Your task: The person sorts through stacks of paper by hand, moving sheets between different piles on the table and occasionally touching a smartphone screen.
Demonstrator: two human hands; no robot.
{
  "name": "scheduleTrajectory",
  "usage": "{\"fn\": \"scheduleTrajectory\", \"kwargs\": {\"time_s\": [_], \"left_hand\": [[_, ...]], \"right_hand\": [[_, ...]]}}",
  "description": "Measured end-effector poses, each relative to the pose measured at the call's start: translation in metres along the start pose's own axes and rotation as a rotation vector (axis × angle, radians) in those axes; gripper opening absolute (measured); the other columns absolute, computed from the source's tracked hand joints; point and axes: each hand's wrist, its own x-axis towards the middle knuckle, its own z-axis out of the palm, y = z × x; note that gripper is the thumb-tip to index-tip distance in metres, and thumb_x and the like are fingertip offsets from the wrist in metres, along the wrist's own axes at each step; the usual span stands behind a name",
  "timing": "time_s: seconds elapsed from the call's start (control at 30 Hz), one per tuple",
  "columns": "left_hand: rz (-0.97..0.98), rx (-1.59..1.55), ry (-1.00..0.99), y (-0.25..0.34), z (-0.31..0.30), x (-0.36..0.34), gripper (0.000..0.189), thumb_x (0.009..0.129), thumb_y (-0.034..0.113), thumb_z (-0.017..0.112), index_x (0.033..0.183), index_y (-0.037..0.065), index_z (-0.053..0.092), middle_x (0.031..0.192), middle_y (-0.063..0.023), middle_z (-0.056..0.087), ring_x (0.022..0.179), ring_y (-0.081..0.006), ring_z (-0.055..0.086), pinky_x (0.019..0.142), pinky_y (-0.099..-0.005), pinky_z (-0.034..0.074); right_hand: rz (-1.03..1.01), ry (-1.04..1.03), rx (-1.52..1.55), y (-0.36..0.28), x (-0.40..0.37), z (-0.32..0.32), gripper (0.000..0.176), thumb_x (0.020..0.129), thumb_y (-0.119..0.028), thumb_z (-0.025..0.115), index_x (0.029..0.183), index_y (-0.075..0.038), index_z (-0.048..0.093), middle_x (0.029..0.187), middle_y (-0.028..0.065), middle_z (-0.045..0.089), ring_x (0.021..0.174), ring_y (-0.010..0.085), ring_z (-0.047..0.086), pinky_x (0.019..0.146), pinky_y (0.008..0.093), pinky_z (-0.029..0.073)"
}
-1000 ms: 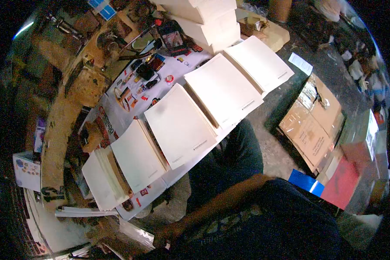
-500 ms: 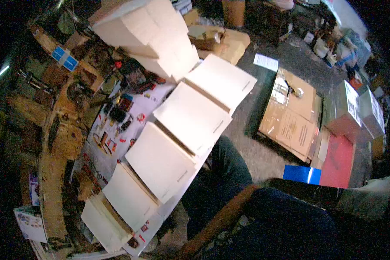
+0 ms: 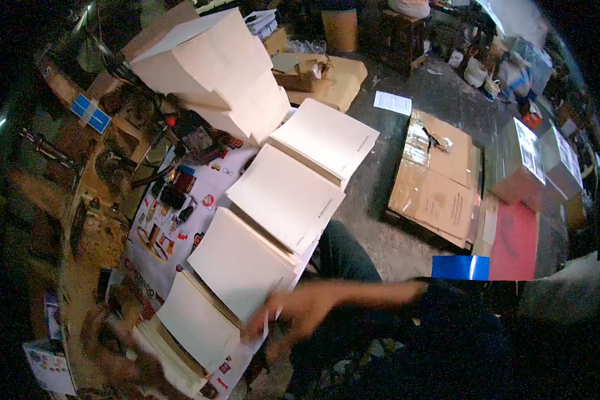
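Note:
Several stacks of cream paper sheets lie in a slanting row; the farthest stack (image 3: pixel 327 137) has small print near its edge. My right hand (image 3: pixel 293 317) is over the front edge of a nearer stack (image 3: pixel 197 327), its fingers smeared by motion. A thin white strip shows beside the fingers; I cannot make out whether they hold it. At the lower left, my left hand (image 3: pixel 120 353) is dark and blurred beside the nearest stack (image 3: pixel 170 357), partly covering it. Its fingers cannot be read.
A tall pile of cream paper (image 3: pixel 213 73) stands behind the row. The printed white cover (image 3: pixel 157 250) beneath holds small items. Worn machinery (image 3: pixel 103 207) runs along the left. On the floor at right lie flattened cardboard (image 3: pixel 433 180), wrapped blocks (image 3: pixel 517 163) and a blue box (image 3: pixel 460 267).
My right hand has risen from the bottom edge to the stacks' front side. My left hand has come in at the lower left. The whole view has shifted slightly.

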Motion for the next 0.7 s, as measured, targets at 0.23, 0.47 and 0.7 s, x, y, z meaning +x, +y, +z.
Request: {"fn": "scheduleTrajectory", "kwargs": {"time_s": [0.23,0.47,0.7], "left_hand": [[-0.027,-0.624,-0.602,0.090,0.163,-0.042,0.017,0.077,0.001,0.065,0.092,0.003,0.060,0.091,-0.0120,0.061,0.088,-0.0287,0.059,0.081,-0.0380,0.046],[-0.017,-0.458,-0.756,0.163,0.254,-0.084,0.043,0.069,0.033,0.079,0.093,0.006,0.057,0.102,-0.0142,0.055,0.100,-0.0338,0.053,0.083,-0.0435,0.046],[0.023,-0.483,-0.758,0.138,0.279,-0.082,0.034,0.072,0.029,0.080,0.070,0.004,0.056,0.082,-0.0145,0.057,0.081,-0.0320,0.060,0.073,-0.0399,0.049]], "right_hand": [[0.388,1.141,-1.212,-0.070,-0.112,-0.201,0.040,0.076,-0.034,0.077,0.101,-0.005,0.069,0.100,0.0100,0.069,0.090,0.0208,0.066,0.078,0.0345,0.052],[0.795,1.120,-1.607,-0.063,-0.191,-0.242,0.041,0.080,-0.032,0.072,0.110,-0.004,0.067,0.102,0.0203,0.067,0.091,0.0324,0.065,0.082,0.0386,0.049],[0.624,1.078,-1.843,-0.056,-0.190,-0.231,0.028,0.073,-0.017,0.072,0.097,-0.004,0.068,0.105,0.0144,0.066,0.103,0.0355,0.055,0.089,0.0411,0.044]]}}
